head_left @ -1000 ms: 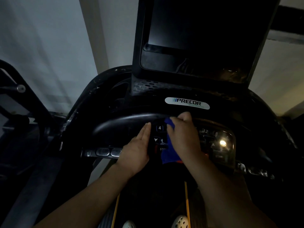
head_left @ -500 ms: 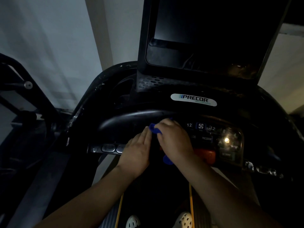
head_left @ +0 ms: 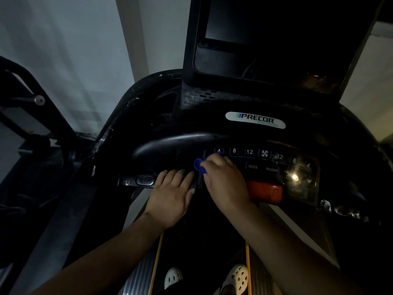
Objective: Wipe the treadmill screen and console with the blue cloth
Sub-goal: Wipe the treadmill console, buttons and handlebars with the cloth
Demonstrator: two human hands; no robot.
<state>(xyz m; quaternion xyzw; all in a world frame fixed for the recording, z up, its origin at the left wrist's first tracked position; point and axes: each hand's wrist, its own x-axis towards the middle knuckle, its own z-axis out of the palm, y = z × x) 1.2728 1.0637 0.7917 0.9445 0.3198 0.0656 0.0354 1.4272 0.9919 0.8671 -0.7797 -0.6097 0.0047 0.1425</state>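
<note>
2 hands sit at the black button console: right hand bunches the crumpled blue cloth at its 10 o'clock; left hand, fingers together, rests empty beside it.

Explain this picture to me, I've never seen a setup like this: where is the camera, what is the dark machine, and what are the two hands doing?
The camera sits on the person's head, looking forward and down, so you see their own arms. The dark machine is a treadmill: the screen stands unlit at the top, and below it the console carries a Precor badge, numbered keys and an orange stop button. The right hand presses a bunched blue cloth against the console's left end. The left hand lies flat beside it, holding nothing. At the bottom, the person's white shoes stand on the belt.
</note>
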